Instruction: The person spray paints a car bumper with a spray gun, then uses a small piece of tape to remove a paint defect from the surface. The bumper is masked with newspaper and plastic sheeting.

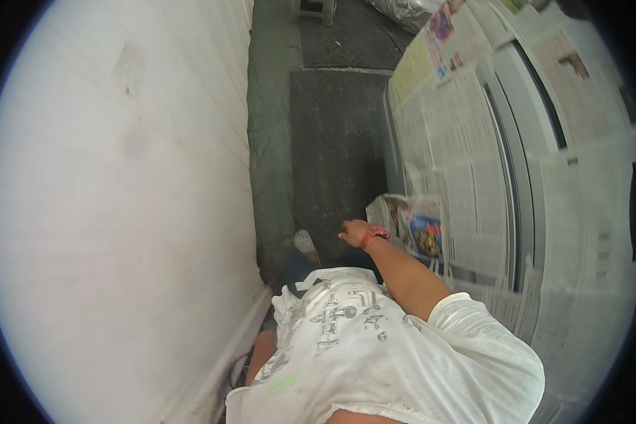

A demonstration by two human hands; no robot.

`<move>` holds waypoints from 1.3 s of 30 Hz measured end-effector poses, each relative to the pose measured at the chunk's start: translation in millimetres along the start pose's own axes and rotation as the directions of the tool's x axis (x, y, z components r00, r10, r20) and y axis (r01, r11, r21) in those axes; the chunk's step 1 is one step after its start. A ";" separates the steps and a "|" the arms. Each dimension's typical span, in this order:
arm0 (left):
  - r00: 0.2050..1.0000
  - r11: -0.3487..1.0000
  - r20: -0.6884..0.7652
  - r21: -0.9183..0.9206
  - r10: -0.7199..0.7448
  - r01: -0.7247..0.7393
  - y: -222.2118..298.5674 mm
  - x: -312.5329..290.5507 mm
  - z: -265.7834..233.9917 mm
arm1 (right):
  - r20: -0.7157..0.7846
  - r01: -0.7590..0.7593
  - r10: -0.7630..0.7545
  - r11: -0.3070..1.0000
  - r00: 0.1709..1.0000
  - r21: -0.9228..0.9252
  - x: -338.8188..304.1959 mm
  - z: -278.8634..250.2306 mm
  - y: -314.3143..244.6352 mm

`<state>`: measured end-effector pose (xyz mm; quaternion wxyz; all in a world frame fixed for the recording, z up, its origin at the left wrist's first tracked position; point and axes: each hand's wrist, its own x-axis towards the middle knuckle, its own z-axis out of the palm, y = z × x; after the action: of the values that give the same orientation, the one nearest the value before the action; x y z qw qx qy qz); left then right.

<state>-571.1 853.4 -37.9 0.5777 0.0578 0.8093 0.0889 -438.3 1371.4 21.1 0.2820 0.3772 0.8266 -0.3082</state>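
Observation:
My right hand [357, 232] hangs in front of my body, its fingers loosely bent and apart, with nothing seen in it. A red band [375, 237] circles that wrist. Closest to this hand is a loose newspaper sheet [424, 233] with a coloured picture, hanging from the large papered body on the right. Of my left arm only a piece of bare forearm [263, 351] shows beside my white shirt [346, 318]; the left hand itself is out of sight. A dark, thin curved thing [239, 369] lies near that arm, too unclear to name.
White sheeting [127, 212] walls the left side. On the right stands a vehicle-like body covered with newspaper [459, 155], with grey and black trim strips [502, 169]. Between them run dark floor mats [336, 141] and a green strip [270, 134]. A stool-like stand [313, 10] and silvery wrapping [410, 10] are farther off.

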 end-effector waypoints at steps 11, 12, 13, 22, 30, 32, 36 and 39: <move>0.995 0.997 -0.091 -0.072 -0.034 0.027 311.8 109.2 -136.2 | -0.027 0.097 -0.094 0.980 0.995 0.172 274.5 -220.7 36.9; 0.995 0.998 -0.101 -0.062 -0.018 0.012 349.8 125.3 -149.7 | -0.037 0.052 -0.047 0.986 0.998 0.156 298.2 -244.4 44.2; 0.993 0.998 -0.120 -0.063 -0.017 0.010 381.5 136.4 -161.5 | -0.019 0.017 -0.014 0.989 1.000 0.149 308.8 -269.9 35.1; 0.982 0.990 -0.144 -0.055 0.120 -0.129 692.9 229.5 -308.7 | -0.184 0.037 0.012 0.964 0.983 0.264 456.1 -555.9 82.7; 0.973 0.950 -0.014 0.218 0.230 -0.222 972.9 354.3 -408.1 | -0.279 -0.117 0.302 0.840 0.912 0.529 577.4 -708.3 202.7; 0.968 0.915 0.039 0.319 0.247 -0.246 1038.1 384.3 -431.7 | -0.212 -0.207 0.404 0.771 0.890 0.602 594.0 -724.2 234.8; 0.945 0.801 0.176 0.502 0.276 -0.327 1193.2 441.8 -475.2 | -0.087 -0.399 0.622 0.597 0.779 0.697 578.7 -713.0 304.3; 0.940 0.721 0.200 0.604 0.275 -0.339 1321.6 479.3 -508.1 | 0.020 -0.394 0.708 0.369 0.706 0.841 579.6 -711.5 321.3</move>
<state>-1219.7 2200.2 -41.5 0.5398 0.3855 0.7423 -0.0954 -670.9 2314.7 -15.9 0.0196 0.7667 0.4518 -0.4557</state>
